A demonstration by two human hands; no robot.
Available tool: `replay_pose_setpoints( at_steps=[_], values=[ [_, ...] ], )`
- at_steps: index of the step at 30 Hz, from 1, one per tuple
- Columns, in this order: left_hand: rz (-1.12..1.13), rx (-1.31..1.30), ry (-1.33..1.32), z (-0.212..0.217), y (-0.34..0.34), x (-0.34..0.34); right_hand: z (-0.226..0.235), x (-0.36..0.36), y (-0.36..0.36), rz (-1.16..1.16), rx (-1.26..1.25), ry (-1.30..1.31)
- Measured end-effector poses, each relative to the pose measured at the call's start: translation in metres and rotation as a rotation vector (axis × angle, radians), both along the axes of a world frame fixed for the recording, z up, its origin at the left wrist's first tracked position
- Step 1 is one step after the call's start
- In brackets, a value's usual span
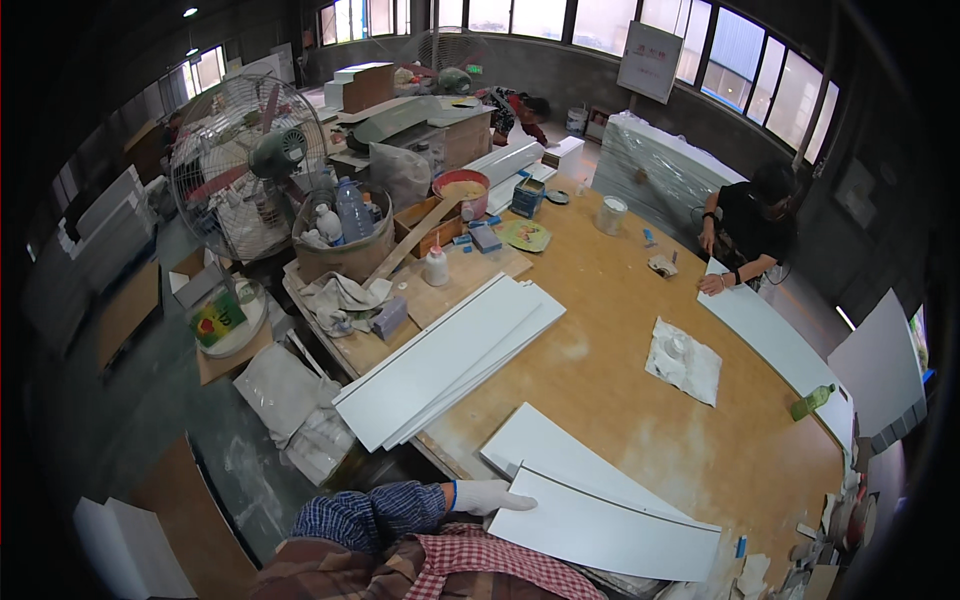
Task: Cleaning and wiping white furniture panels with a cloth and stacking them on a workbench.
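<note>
My left hand (492, 497), in a white glove, grips the left end of a long white panel (612, 528) with a dark groove along its far edge. The thumb lies on the panel's top face; the fingers beneath it are hidden. Partly under that panel lies a second white panel (570, 455), on the near edge of the wooden worktable (590, 375). Further left on the table is a fanned stack of white panels (450, 360). My right hand does not show.
Across the table a co-worker (755, 225) touches a long pale panel (770, 345), with a green bottle (812, 402) on it. A white sheet (683, 362) lies mid-table. A large fan (250, 165), a bucket of bottles (345, 235) and a red basin (462, 190) stand at the back left.
</note>
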State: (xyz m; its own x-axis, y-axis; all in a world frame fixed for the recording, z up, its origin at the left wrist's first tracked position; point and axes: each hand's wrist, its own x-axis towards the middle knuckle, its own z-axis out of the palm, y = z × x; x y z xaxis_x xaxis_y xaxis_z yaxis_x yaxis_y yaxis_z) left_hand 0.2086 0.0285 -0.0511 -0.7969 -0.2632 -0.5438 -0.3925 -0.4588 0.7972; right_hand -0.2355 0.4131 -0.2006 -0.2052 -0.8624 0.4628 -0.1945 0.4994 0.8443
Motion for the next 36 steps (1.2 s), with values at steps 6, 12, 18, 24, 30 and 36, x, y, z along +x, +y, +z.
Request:
replay_pose_setpoints(
  at_steps=[6, 12, 18, 24, 30, 36],
  values=[
    [0.252, 0.049, 0.140, -0.013, 0.004, 0.016, 0.066, 0.003, -0.023, -0.649, -0.138, -1.269],
    [0.472, 0.049, 0.203, 0.008, -0.020, 0.089, 0.072, 0.013, -0.010, -0.923, 0.340, -0.833],
    [0.796, 0.046, 0.381, 0.012, -0.027, 0.166, 0.018, 0.004, -0.016, 0.370, -2.283, -1.715],
    [1.067, -0.082, 0.401, -0.001, -0.030, 0.218, 0.067, 0.045, -0.075, 0.450, -2.185, -1.763],
    [1.190, -0.037, 0.388, -0.011, -0.031, 0.228, 0.081, 0.058, -0.093, 0.449, -2.034, -1.849],
    [1.251, -0.015, 0.268, -0.044, -0.025, 0.252, 0.099, 0.078, -0.104, 0.441, -2.044, -1.836]
  ],
)
